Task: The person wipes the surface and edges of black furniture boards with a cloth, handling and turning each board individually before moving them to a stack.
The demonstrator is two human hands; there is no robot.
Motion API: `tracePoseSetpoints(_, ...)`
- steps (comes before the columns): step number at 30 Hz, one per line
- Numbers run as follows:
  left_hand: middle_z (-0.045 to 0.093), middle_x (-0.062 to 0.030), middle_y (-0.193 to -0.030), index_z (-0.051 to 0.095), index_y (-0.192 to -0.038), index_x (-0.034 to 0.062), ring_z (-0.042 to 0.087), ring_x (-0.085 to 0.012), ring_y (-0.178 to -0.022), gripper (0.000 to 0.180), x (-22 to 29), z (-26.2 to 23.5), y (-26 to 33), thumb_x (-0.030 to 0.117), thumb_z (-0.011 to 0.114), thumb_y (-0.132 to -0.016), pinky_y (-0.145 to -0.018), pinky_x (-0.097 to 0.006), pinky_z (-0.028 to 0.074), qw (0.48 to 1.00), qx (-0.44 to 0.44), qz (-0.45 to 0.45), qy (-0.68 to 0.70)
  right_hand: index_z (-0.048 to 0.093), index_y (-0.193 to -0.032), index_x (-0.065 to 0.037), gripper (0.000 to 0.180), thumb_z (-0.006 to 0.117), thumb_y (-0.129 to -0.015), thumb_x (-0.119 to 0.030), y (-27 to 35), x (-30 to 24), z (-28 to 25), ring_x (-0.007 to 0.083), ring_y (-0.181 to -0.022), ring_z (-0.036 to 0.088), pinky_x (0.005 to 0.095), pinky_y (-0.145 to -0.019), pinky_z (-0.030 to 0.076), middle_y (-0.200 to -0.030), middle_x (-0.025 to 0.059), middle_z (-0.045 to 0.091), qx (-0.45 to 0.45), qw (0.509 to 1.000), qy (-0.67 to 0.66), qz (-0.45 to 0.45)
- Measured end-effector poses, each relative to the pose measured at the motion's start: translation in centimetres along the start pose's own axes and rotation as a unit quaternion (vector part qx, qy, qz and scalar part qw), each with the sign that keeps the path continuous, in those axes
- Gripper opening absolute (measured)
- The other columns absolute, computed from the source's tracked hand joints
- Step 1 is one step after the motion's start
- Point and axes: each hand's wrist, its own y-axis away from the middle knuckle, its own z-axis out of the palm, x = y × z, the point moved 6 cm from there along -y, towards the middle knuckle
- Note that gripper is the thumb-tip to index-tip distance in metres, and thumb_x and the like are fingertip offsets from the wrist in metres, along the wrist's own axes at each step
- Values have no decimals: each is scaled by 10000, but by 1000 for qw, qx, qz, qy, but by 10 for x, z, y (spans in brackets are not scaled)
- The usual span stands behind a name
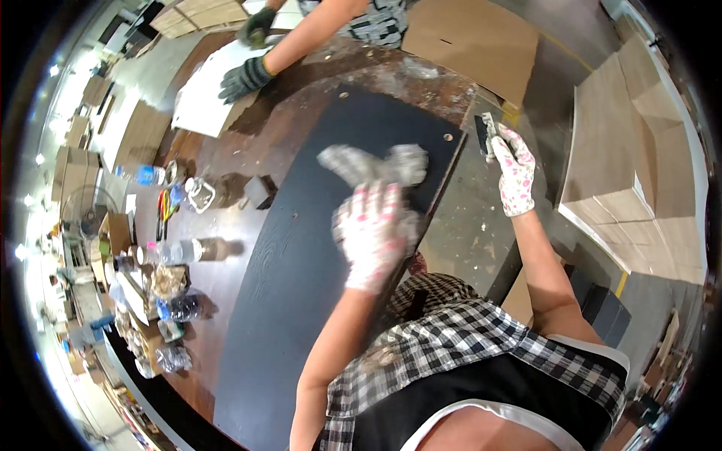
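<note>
A long black panel lies on the brown table, with small round holes near its far corners. On it my left hand, in a white glove with pink print, presses a crumpled grey cloth. Motion smears both; the fingers lie stretched over the cloth, which sticks out ahead and beside them. Off the panel's right edge, my right hand, in a similar glove, pinches a small flat dark scraper streaked with whitish matter. It is held up above the floor.
Across the table, a co-worker's gloved hands rest at a white board. Bottles, scissors and a dark block stand or lie left of the panel. Stacked cardboard is at the right.
</note>
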Motion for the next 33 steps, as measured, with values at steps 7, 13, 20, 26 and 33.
tracePoseSetpoints(7, 636, -62, -1092, 601, -1276, 131, 581, -263, -973, 464, 63, -5, 14, 270, 600, -833, -877, -447, 432, 898, -92, 222, 369, 662, -1178, -10, 305, 671, -872, -8, -30, -22, -15, 141, -1020, 607, 281, -902, 486, -1137, 66, 651, -131, 982, 130, -50)
tracePoseSetpoints(13, 659, -99, -1086, 640, -1142, 37, 597, -253, -995, 283, -83, -14, 87, 167, 600, -894, -914, -398, 457, 972, 36, -132, 190, 677, -1175, -115, 340, 706, -848, -202, -76, -22, 36, 232, -1011, 635, 333, -907, 497, -1120, 81, 669, -289, 905, 304, -72)
tracePoseSetpoints(20, 633, -111, -1164, 595, -1221, 44, 585, -271, -1069, 356, -85, -10, 101, 205, 605, -904, -943, -406, 444, 992, 9, -88, 91, 677, -1183, -178, 382, 662, -842, -349, -121, 5, 194, 295, -1152, 578, 408, -991, 441, -1217, 108, 640, -417, 810, 389, -133)
tracePoseSetpoints(26, 621, -114, -1201, 575, -1253, 48, 579, -280, -1098, 385, -88, -15, 110, 222, 604, -910, -956, -412, 439, 992, 0, -83, 98, 683, -1168, -156, 376, 674, -814, -282, -116, 16, 228, 315, -1101, 605, 417, -946, 464, -1172, 120, 661, -472, 786, 378, -131)
tracePoseSetpoints(33, 589, -133, -1274, 546, -1296, 58, 556, -301, -1168, 451, -100, -16, 129, 265, 621, -902, -1013, -441, 409, 987, 43, -88, 126, 697, -1131, -165, 329, 680, -850, -337, -44, -34, 48, 297, -982, 614, 410, -874, 485, -1029, 99, 643, -389, 785, 435, -209)
